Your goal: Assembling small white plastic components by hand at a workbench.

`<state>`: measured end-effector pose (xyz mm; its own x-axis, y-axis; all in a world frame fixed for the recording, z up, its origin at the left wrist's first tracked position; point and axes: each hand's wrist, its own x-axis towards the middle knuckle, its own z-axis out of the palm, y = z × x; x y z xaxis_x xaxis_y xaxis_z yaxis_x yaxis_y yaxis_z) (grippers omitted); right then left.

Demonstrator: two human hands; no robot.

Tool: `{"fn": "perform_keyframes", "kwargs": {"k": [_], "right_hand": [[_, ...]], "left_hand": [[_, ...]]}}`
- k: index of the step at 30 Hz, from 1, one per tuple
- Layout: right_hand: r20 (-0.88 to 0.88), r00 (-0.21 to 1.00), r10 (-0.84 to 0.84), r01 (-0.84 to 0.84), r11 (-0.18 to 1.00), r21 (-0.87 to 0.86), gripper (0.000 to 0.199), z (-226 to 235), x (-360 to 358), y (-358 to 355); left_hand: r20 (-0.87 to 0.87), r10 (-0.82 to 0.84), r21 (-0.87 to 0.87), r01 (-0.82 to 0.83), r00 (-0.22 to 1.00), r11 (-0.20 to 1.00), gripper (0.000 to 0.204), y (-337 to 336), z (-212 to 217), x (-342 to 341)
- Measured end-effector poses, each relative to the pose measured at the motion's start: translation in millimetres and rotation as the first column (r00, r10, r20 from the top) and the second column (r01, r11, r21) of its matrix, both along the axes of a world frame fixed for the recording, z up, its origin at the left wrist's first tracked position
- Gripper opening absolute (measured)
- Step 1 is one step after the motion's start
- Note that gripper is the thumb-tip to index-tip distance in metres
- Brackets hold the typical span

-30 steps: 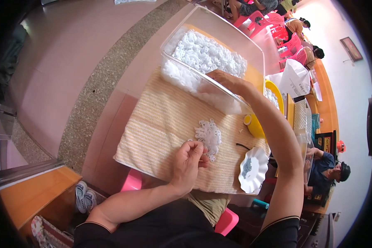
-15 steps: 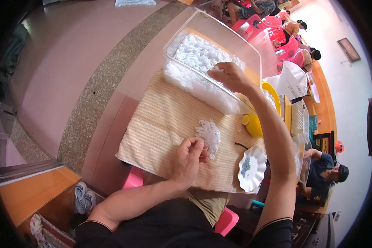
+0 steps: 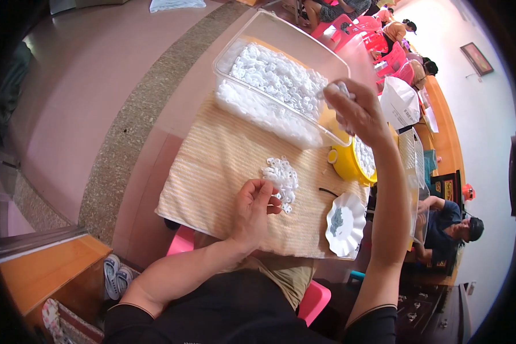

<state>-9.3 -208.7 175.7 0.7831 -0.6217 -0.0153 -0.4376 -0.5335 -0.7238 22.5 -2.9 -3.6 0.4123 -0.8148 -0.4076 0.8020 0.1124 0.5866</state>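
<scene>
My right hand (image 3: 362,114) is raised over the right end of a clear plastic bin (image 3: 321,135), closed round several small white plastic pieces (image 3: 343,90). Inside the bin lies a deep heap of similar white ring-like pieces (image 3: 275,77). My left hand (image 3: 251,209) rests over the striped towel (image 3: 203,172), thumb and fingers pinched together; whatever they may hold is hidden. Right beside its fingertips is a small loose pile of white pieces (image 3: 283,179) on the towel.
Below my right forearm stands a yellow tub (image 3: 345,166) full of white pieces. A white scalloped dish (image 3: 350,229) with small dark grey bits sits at the towel's right edge, near a short black strip (image 3: 328,191). Other people work at the right.
My right hand has come up out of the bin and moved right, now with white pieces showing in its grip. My left hand stays beside the pile. The whole view has shifted slightly.
</scene>
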Motion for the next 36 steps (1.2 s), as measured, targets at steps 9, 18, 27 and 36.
{"fn": "perform_keyframes", "kwargs": {"k": [9, 18, 27, 36], "right_hand": [[-0.089, 0.996, 0.006, -0.007, 1.000, -0.010, 0.020, -95, -44, 64], [-0.167, 0.986, -0.024, -0.043, 0.922, -0.384, 0.028, -142, -48, 78], [-0.201, 0.979, -0.040, -0.062, 0.878, -0.476, 0.028, -141, -51, 88], [-0.106, 0.993, -0.056, -0.003, 0.872, -0.489, 0.025, -137, -57, 102]], "left_hand": [[0.041, 0.022, 0.004, -0.023, 0.999, 1.000, 0.019, 0, -5, -1], [0.038, 0.035, -0.008, -0.035, 0.999, 0.999, 0.019, 1, -2, 0], [0.039, 0.042, -0.017, -0.042, 0.998, 0.999, 0.020, -1, -4, 1], [0.055, 0.052, -0.019, -0.051, 0.997, 0.999, 0.020, -2, -4, 2]]}}
